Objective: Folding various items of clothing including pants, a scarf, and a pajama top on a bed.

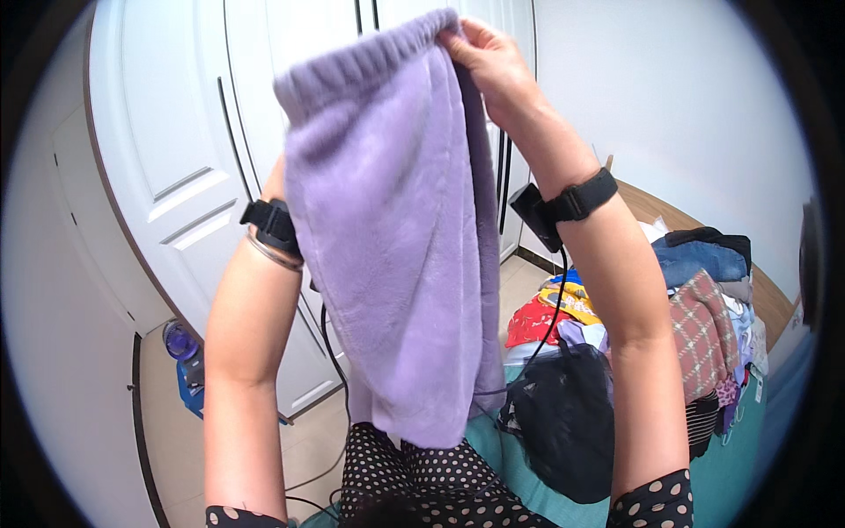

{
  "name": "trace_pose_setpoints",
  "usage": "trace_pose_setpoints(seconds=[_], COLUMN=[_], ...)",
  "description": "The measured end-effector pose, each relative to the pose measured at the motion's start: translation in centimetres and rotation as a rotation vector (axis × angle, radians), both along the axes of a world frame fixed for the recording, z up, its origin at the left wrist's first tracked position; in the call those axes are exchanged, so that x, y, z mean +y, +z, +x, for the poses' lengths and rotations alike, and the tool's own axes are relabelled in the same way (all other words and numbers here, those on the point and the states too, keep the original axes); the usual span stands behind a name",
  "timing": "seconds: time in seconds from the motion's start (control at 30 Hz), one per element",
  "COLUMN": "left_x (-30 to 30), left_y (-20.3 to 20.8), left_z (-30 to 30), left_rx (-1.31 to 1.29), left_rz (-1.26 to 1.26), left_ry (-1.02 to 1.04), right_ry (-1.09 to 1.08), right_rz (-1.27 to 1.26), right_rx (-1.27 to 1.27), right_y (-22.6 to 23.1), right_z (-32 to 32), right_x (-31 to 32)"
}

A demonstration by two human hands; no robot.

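Purple fleece trousers [378, 238] with a gathered elastic waistband hang upright before me, their legs laid together. My right hand [498, 72] pinches the waistband's right end between thumb and fingers. Behind the fabric my left hand is hidden; only its forearm [251, 326] shows, with a bangle and a black strap at the wrist. The waistband's left end sits higher than that forearm, and no fingers show there. A black strap with a small box and cable [576, 202] circles my right forearm.
Piled clothes lie on a teal-covered bed at right: blue jeans [704, 260], a pink checked garment [704, 326], a red one [534, 323] and sheer black fabric [563, 422]. White wardrobe doors [167, 114] stand ahead. Blue and purple items [182, 348] sit on the floor at left.
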State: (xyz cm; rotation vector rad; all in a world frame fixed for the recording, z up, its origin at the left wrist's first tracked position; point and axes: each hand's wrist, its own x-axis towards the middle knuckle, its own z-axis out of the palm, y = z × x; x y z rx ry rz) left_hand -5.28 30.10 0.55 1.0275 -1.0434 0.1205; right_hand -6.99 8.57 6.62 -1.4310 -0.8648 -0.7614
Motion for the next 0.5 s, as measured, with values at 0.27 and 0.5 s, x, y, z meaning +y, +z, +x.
trace_pose_setpoints(seconds=[0.27,0.5], left_x=[-3.9,-3.3], left_y=[3.0,3.4], left_z=[-1.0,2.4], left_rx=[0.022,0.023], left_rz=[0.048,-0.017], left_ry=[-0.393,0.060], right_ry=[0.099,0.140], right_rz=[-0.064,-0.107], right_rx=[0.113,0.238], right_y=[-0.1,-1.8], right_z=[0.2,0.1], right_x=[-0.8,-1.8])
